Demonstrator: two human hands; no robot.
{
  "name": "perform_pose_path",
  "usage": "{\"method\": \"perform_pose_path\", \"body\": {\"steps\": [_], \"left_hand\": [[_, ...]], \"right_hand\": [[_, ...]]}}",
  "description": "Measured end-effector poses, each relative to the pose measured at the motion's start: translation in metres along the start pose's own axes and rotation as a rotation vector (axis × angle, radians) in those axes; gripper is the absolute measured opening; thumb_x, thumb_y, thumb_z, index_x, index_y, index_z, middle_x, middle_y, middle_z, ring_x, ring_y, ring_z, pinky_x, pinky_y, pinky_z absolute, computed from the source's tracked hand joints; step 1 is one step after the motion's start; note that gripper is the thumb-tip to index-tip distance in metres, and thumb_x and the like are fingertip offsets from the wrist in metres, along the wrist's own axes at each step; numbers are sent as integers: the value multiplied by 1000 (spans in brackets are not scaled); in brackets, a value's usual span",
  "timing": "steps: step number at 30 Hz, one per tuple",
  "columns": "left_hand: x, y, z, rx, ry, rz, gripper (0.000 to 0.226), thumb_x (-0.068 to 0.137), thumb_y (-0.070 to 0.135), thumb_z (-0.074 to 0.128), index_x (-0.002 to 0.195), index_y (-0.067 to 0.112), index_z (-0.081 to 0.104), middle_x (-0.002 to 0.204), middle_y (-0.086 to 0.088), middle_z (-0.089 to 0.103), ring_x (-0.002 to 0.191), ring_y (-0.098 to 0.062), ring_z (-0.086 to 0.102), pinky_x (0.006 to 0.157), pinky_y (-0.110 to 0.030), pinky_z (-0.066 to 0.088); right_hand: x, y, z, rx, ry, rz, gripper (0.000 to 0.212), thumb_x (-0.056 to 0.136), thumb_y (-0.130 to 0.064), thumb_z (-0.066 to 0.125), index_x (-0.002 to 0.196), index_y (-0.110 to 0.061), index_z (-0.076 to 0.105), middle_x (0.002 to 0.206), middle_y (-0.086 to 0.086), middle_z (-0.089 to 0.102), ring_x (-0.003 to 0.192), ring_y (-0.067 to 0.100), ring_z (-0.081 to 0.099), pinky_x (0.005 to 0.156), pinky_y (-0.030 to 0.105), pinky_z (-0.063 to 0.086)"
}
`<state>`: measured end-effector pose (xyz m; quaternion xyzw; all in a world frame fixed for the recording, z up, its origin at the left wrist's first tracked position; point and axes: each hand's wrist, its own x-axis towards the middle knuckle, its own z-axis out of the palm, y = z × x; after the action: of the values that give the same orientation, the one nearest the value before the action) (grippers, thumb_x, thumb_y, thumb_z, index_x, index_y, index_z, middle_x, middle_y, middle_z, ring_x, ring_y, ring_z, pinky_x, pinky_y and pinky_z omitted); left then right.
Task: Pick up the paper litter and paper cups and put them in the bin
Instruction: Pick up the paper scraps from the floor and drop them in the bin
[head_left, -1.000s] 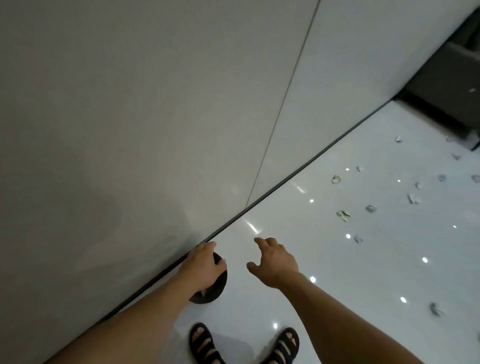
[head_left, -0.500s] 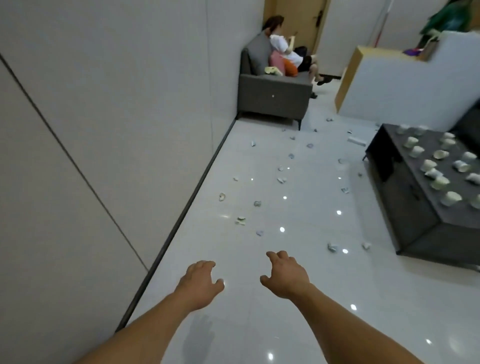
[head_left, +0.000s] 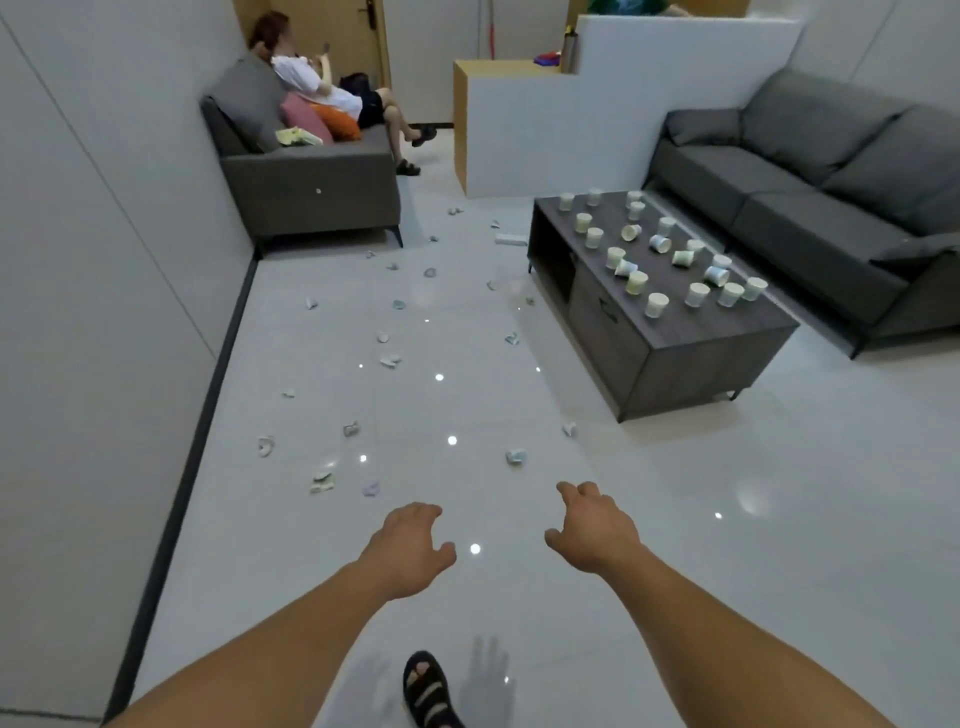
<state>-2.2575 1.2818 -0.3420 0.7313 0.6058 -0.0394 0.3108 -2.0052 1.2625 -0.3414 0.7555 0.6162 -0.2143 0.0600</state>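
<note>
1. Left hand (head_left: 410, 545) is now hovering off the bin, loosely spread, empty.
2. Right hand (head_left: 592, 530) is hovering likewise.
3. Paper litter (head_left: 322, 483) is lying on the floor (head_left: 675, 519) ahead, paper cups (head_left: 655, 305) on the right worktop (head_left: 727, 338).

— What was the floor (head_left: 727, 597) like?
— Smooth, glossy pale tile; bright spots of light gleamed off it.
— And the coffee table (head_left: 691, 364)?
— Dark wood grain, matt. The paper cups (head_left: 656, 304) on it looked thin and dull, and the paper litter (head_left: 322, 483) was crumpled.
— The seats?
— Grey woven cloth on both the long sofa (head_left: 810, 218) and the small sofa (head_left: 311, 192). The wall (head_left: 104, 260) was smooth and matt.
</note>
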Motion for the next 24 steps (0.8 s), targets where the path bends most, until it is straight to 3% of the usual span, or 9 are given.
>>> {"method": "perform_pose_path", "body": {"steps": [12,24], "left_hand": [[205,96,-66,97,22,124,66,92,49,48,147,18,30,153,-2,30,141,-24,25,110,-39,29],[371,197,-91,176,1,42,65,91,49,46,147,19,32,153,-1,32,140,-23,27,110,-39,30]], "right_hand": [[148,63,-87,-21,21,98,74,90,-47,52,153,-26,19,151,2,30,128,25,42,93,38,48],[320,137,-167,-91,-11,-53,73,89,-49,52,151,-25,20,150,5,31,130,28,39,97,42,43]]}}
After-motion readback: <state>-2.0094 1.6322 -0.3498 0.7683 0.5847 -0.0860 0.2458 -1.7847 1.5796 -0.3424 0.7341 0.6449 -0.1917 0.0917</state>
